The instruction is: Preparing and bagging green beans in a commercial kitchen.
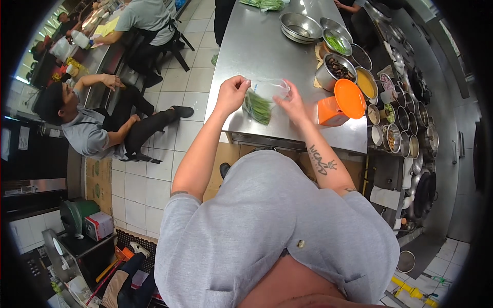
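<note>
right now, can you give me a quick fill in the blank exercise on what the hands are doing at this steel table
1. Both hands, the left hand and the right hand, hold a clear plastic bag filled with ____ vegetables.
2. The bag is held over a ____ table.
3. Just right of the right hand stands an ____ container with a round lid.
4. The metal bowls sit at the table's ____ end.

Missing words: green; steel; orange; far

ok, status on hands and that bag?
Left hand and right hand both pinching the clear bag of greens, held over the steel table. Orange tub close by right hand, not touching.
</note>
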Demonstrator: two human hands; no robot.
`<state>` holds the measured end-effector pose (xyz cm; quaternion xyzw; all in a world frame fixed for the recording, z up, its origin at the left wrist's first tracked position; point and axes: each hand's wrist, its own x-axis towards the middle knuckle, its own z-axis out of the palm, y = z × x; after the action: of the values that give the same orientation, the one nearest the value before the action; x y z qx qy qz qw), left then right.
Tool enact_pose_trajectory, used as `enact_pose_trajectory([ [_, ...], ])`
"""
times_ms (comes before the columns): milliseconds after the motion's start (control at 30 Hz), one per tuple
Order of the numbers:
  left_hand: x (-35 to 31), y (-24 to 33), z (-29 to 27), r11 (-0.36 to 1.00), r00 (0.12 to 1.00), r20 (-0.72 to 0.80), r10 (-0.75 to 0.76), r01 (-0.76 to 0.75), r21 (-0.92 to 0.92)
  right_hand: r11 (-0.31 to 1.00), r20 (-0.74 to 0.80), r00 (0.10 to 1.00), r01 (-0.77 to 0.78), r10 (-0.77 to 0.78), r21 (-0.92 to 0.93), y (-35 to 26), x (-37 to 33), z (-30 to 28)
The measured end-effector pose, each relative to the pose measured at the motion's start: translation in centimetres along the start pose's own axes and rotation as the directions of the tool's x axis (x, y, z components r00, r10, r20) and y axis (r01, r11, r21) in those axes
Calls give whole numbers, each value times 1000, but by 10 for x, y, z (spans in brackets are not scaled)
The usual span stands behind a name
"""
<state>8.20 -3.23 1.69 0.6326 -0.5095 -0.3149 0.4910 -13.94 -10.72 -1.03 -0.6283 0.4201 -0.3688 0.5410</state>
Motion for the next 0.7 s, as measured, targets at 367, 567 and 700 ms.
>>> enact_pose_trajectory([
  [367,-5,-56,63,970,935,-298,-193,136,-201,813,299,941,298,-161,-500,22,-19,49],
  [567,-2,-12,77,1000,977,-214,-6,9,13,975,302,943,-78,140,-210,36,-9,27],
  [700,-14,-39,96,804,861,-215,462,-304,510,875,359,927,82,109,-477,47,-6,33],
])
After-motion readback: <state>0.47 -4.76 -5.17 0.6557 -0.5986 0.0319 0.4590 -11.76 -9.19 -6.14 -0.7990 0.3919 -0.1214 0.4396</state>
